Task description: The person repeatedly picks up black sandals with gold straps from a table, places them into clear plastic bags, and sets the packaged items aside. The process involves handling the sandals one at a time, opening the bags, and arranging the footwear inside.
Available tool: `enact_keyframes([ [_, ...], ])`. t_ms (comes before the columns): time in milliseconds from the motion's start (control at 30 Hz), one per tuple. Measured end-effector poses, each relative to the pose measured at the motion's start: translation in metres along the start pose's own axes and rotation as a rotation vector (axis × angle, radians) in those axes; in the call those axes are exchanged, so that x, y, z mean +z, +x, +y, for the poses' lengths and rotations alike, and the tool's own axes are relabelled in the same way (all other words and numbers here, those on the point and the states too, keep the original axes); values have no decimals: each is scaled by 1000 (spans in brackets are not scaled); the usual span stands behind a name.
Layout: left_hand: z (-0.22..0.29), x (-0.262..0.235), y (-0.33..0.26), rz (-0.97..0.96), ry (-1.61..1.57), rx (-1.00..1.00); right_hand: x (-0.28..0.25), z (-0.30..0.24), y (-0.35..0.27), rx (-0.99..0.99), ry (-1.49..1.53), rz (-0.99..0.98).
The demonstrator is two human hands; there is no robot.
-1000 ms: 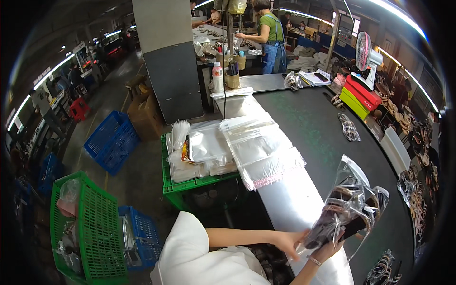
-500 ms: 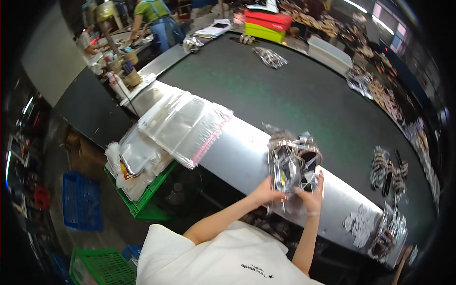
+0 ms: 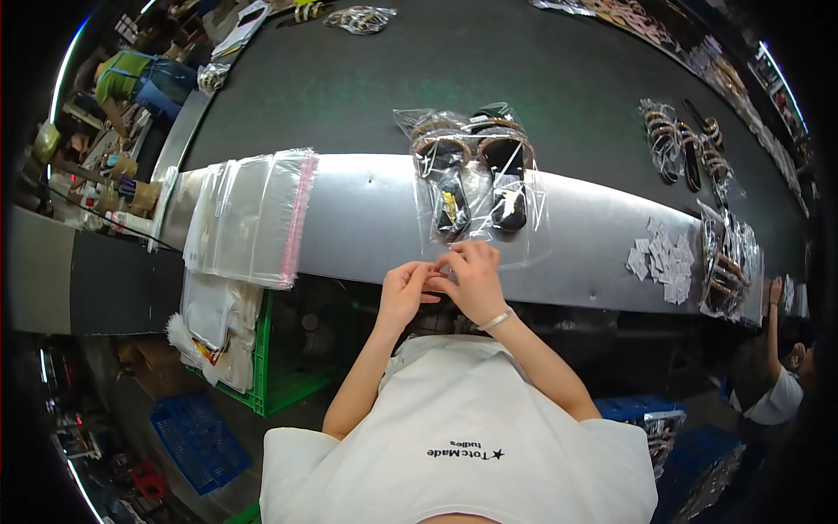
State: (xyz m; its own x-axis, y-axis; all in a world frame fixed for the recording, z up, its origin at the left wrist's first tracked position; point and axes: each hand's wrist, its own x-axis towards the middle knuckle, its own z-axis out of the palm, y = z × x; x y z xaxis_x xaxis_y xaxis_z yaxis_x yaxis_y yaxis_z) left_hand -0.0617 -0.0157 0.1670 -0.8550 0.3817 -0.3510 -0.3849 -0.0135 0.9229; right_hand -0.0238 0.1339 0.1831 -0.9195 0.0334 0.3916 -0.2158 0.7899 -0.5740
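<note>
A pair of dark sandals (image 3: 504, 194) with banded, shiny straps lies inside a clear plastic bag (image 3: 537, 205), across the metal edge of the worktable. At the bag's near end, my left hand (image 3: 404, 295) and my right hand (image 3: 472, 281) meet with their fingertips almost touching. Both are closed in a pinch at the bag's open-looking edge; the thin film between the fingers is hard to make out. To the left lies a stack of flat clear bags (image 3: 249, 218) with a pink strip along one side.
Small white paper tags (image 3: 665, 262) lie in a pile at the right, beside more bagged sandals (image 3: 726, 266). Other sandals (image 3: 681, 144) rest on the dark belt (image 3: 349, 105). A green crate (image 3: 264, 358) stands below left. One person (image 3: 144, 83) works far left, another (image 3: 772, 393) at right.
The bagged sandals, held in both hands before, now lie on the table edge. My hands have moved to the bag's near end and come together. My view has turned.
</note>
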Motion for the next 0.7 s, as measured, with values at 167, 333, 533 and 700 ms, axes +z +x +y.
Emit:
enact_keyframes([
  [167, -1, 0, -6, 11, 75, 93, 2, 2, 1, -232, -34, -167],
  [333, 3, -5, -18, 90, 35, 17, -65, 23, -73, -229, -100, -265],
  [533, 3, -44, -30, 133, 165, 206, -156, 154, -219, 838, -839, -1762],
  [700, 41, -31, -10, -8, 1050, 872, -167, 94, -94, 459, 230, -379],
])
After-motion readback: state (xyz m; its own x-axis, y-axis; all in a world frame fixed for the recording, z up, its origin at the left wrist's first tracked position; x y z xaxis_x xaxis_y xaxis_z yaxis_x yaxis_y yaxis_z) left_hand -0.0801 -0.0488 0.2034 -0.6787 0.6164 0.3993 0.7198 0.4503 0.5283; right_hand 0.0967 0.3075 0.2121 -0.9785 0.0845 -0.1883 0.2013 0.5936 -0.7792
